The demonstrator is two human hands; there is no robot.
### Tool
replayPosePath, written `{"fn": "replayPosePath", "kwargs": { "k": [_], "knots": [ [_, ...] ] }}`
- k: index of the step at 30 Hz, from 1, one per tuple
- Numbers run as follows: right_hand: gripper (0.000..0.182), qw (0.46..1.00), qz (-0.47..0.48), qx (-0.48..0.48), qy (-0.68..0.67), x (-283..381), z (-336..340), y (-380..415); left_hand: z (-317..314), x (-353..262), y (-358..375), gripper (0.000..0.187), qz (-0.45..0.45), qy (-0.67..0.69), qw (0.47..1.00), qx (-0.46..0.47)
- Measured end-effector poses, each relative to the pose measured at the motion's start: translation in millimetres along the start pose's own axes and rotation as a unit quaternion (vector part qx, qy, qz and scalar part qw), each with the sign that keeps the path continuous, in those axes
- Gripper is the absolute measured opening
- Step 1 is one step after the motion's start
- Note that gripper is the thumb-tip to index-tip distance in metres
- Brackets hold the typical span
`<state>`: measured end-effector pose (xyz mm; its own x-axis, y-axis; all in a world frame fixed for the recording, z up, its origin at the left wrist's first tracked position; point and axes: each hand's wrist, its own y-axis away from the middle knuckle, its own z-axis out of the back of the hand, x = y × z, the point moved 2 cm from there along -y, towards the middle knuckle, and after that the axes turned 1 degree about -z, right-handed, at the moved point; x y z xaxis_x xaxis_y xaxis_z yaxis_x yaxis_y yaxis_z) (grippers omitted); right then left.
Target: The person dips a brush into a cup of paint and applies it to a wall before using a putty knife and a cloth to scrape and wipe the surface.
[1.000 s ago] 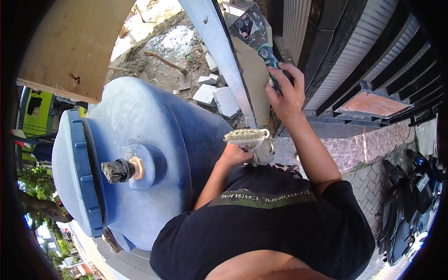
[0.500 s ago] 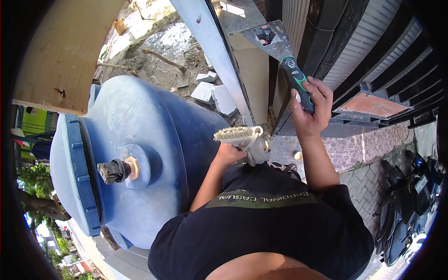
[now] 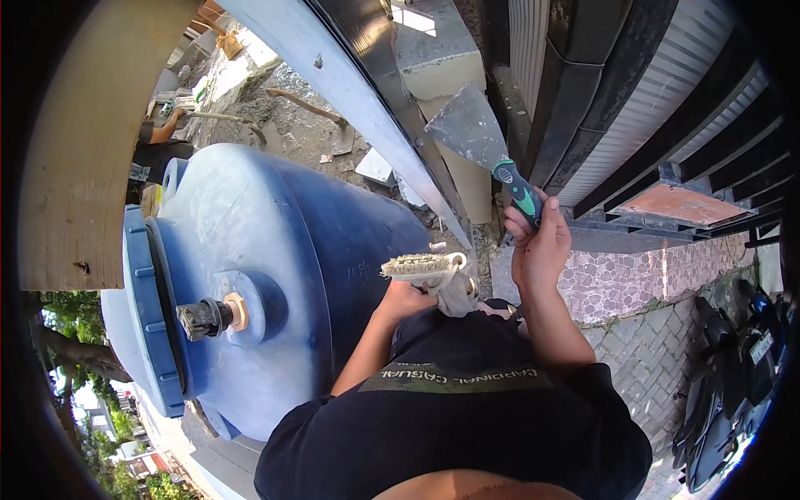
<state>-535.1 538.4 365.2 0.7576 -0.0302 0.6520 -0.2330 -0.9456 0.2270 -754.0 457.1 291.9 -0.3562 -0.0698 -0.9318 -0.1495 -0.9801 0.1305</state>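
Observation:
My right hand point(image 3: 540, 242) is wrapped round the green and black handle of a wide scraper point(image 3: 475, 129). The scraper's flat grey blade points up and left, in front of a pale concrete post. Lower and to the left, my left hand point(image 3: 408, 300) is closed on a brush point(image 3: 421, 266) with pale, worn bristles facing up. A grey cloth point(image 3: 457, 298) hangs beside the brush, close to the fingers. Both hands are in front of my dark shirt, apart from each other.
A big blue tank point(image 3: 333, 225) with a pipe fitting point(image 3: 204, 320) lies at the left. Wooden board point(image 3: 100, 150) at upper left, slanting metal frame point(image 3: 333, 75) above, black gate point(image 3: 708, 150) and motorcycles point(image 3: 733, 367) at right. A co-worker's arm point(image 3: 167, 129) holds a tool.
My right hand and the scraper have moved down and slightly left, and the blade has turned. The view has shifted; a co-worker's arm now shows behind the tank.

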Motion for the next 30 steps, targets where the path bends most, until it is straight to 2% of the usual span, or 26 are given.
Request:
{"fn": "replayPosePath", "kwargs": {
  "k": [1,2,4,5,7,9,11,16,21,23,26,30],
  "knots": [
    [0.036,0.997,0.058,0.030,0.043,1,-2,-1,-1,3,1,0.051,0.004,-0.003,1.000,0.001],
    [0.036,0.997,0.054,0.027,0.041,1,-5,-1,-2,8,2,0.050,-0.001,0.007,1.000,0.005],
    [0.029,0.962,0.222,0.051,0.149,11,-21,-2,-6,10,1,0.049,-0.002,0.015,1.000,0.011],
    [0.029,0.963,0.219,0.047,0.149,15,-28,-5,-7,5,0,0.049,-0.007,0.016,1.000,0.006],
    [0.020,0.910,0.313,0.087,0.259,25,-46,-11,-11,2,1,0.049,-0.006,0.014,1.000,0.001],
    [0.017,0.902,0.317,0.074,0.282,29,-59,-18,-12,1,1,0.049,-0.014,0.031,0.999,0.006],
    [0.016,0.874,0.329,0.070,0.352,34,-70,-20,-10,-7,2,0.048,0.003,-0.024,1.000,0.011],
    [0.014,0.860,0.323,0.050,0.392,49,-78,-21,-12,-4,2,0.047,-0.016,0.013,1.000,0.005],
    [0.014,0.850,0.323,0.048,0.413,50,-80,-23,-13,-4,1,0.048,-0.021,0.018,1.000,0.006],
    [0.014,0.844,0.334,0.049,0.416,49,-82,-24,-14,-1,0,0.044,0.019,0.014,1.000,0.011],
    [0.014,0.847,0.332,0.049,0.413,49,-84,-25,-16,0,-2,0.046,-0.014,0.027,1.000,0.005],
    [0.015,0.843,0.320,0.047,0.430,52,-86,-24,-13,-2,-3,0.046,0.000,0.012,1.000,0.020]
  ]
}}
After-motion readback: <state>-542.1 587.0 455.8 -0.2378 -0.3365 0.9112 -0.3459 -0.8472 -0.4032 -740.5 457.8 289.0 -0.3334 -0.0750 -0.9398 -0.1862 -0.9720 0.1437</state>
